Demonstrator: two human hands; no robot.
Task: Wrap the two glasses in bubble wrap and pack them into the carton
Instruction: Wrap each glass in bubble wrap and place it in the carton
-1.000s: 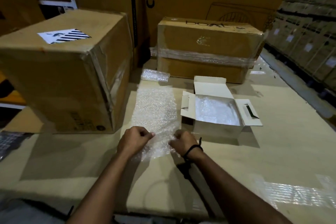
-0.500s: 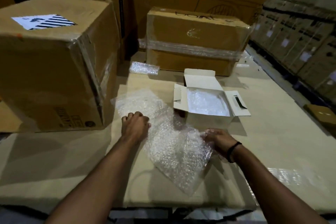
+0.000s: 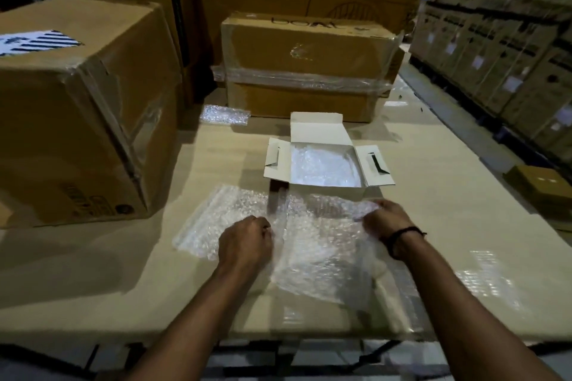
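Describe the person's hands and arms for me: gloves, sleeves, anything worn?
The left hand and the right hand are bare, without gloves. No sleeve shows on either forearm. A thin black band circles the right wrist; the left wrist carries nothing.

**Bubble wrap sheet** (image 3: 309, 244): clear and crumpled, spread across the middle of the surface (image 3: 439, 219), far right edge lifted. **Carton** (image 3: 318, 131): white, flaps open, just beside the sheet at 12 o'clock, holding bubble-wrap padding (image 3: 322, 167). **Small bubble-wrap bundle** (image 3: 224, 114): at 11 o'clock, well apart.
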